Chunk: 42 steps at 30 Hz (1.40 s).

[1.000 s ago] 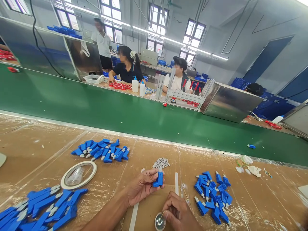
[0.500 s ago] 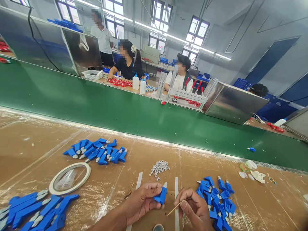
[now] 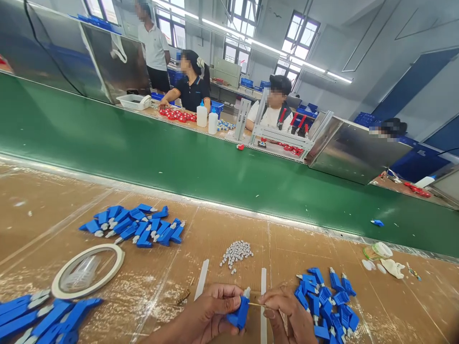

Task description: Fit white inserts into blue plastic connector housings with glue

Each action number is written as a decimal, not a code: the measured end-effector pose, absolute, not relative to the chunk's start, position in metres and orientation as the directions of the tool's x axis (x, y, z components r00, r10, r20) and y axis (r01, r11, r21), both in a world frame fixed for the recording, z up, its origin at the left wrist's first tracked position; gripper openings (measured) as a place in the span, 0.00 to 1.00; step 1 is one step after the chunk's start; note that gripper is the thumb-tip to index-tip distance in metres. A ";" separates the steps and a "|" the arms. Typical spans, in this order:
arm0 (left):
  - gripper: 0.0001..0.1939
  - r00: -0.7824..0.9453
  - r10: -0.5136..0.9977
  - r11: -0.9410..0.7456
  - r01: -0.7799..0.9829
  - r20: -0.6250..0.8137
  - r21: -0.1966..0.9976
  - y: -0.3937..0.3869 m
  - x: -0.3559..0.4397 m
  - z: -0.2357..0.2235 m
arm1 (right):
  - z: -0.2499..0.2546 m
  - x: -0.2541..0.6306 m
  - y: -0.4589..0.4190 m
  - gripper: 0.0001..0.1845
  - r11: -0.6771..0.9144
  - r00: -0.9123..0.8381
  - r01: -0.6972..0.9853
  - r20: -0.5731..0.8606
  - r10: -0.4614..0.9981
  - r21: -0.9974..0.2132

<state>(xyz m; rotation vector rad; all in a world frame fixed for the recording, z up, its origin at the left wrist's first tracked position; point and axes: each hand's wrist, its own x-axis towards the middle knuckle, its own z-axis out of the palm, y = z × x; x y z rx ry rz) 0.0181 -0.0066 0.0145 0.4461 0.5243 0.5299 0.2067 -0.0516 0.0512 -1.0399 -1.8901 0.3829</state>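
Observation:
My left hand [image 3: 215, 313] is closed around a blue plastic part [image 3: 239, 313] with a light grey tip pointing up. Between the thumb and fingers of my right hand [image 3: 287, 313] is a thin wooden stick [image 3: 255, 304], like a toothpick. The stick's far end meets the side of the blue part near its grey tip. Just beyond my hands lies a small heap of grey pellets [image 3: 236, 253]. Close by my right hand, a pile of similar blue parts [image 3: 326, 301] rests on the brown table [image 3: 201, 267].
More blue parts [image 3: 134, 224] lie at the left, with longer blue pieces [image 3: 53, 320] nearer me. A tape roll [image 3: 57, 282] sits between them. Right of centre stands a small jar [image 3: 378, 251] beside a white cloth [image 3: 392, 268]. A green belt [image 3: 201, 167] crosses ahead; co-workers sit beyond.
My right hand has moved the stick up and left, from below and apart to touching the blue part. The view has shifted slightly.

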 end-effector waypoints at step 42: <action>0.17 0.786 0.508 0.807 -0.292 -0.353 0.513 -0.010 0.011 0.013 | 0.048 0.219 -0.061 0.08 0.259 0.257 -0.077 0.232 0.938 -0.963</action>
